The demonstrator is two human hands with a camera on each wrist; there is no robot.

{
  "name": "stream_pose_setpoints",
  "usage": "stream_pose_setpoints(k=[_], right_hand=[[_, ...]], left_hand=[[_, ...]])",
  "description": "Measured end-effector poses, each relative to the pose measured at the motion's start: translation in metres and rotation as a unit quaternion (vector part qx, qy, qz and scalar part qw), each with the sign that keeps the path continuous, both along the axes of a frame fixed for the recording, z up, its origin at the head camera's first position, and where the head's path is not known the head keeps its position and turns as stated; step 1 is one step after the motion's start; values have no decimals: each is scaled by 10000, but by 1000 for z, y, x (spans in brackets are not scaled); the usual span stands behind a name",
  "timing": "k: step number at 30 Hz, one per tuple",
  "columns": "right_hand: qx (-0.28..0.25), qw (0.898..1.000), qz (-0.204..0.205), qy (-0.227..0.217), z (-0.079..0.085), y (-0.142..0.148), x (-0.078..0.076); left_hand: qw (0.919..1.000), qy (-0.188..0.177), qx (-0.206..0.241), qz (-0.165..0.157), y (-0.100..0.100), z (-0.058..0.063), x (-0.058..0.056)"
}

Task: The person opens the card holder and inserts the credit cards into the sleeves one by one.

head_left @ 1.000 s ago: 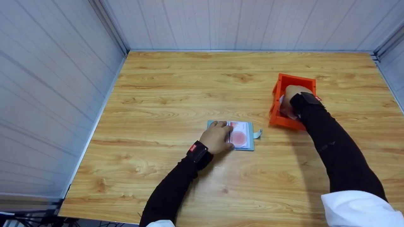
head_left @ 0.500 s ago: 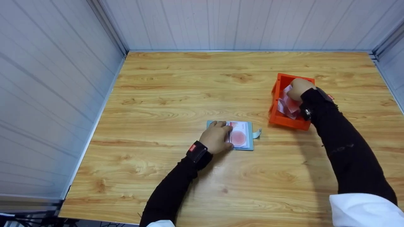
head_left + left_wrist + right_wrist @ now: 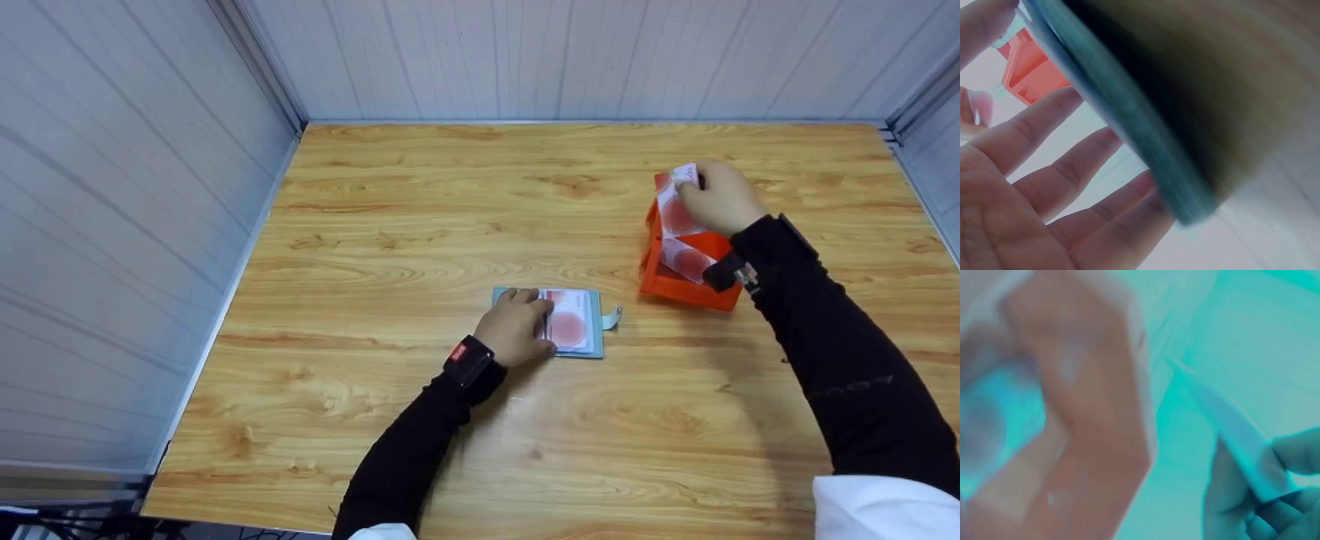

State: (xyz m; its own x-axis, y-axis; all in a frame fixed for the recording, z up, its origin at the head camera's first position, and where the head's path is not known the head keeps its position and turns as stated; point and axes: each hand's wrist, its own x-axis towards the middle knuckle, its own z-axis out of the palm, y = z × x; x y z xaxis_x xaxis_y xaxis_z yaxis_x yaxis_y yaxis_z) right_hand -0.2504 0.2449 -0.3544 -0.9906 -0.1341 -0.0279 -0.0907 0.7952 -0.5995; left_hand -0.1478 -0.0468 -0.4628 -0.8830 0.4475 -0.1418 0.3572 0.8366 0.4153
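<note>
In the head view, my left hand (image 3: 511, 330) rests with spread fingers on a light-blue card holder (image 3: 597, 330), which lies open on the table. A white card with a pink circle (image 3: 568, 324) shows on its right side. The left wrist view has straight fingertips touching the holder's edge (image 3: 1123, 126). My right hand (image 3: 721, 201) pinches a white card with a pink circle (image 3: 679, 214) over the back of an orange bin (image 3: 679, 294). Thumb and fingers hold that card (image 3: 1230, 427) edge-on in the right wrist view. Another similar card (image 3: 686, 261) lies inside the bin.
The holder's strap (image 3: 612, 318) sticks out to its right, toward the bin. Wood-patterned tabletop (image 3: 390, 225) surrounds both things. Pale panels (image 3: 465, 60) stand along the back and sides. Cables (image 3: 67, 525) hang beyond the front left edge.
My right hand has come up out of the bin, moving back and lifting a card with it. The left hand and card holder have stayed still.
</note>
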Motion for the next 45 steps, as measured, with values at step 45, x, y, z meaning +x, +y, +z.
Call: stream_pose_setpoints(k=[45], right_hand=[[-2099,9570,30,-2004,-111,-42,75]], left_hand=[[9965,363,-700,-266,13,7,2]])
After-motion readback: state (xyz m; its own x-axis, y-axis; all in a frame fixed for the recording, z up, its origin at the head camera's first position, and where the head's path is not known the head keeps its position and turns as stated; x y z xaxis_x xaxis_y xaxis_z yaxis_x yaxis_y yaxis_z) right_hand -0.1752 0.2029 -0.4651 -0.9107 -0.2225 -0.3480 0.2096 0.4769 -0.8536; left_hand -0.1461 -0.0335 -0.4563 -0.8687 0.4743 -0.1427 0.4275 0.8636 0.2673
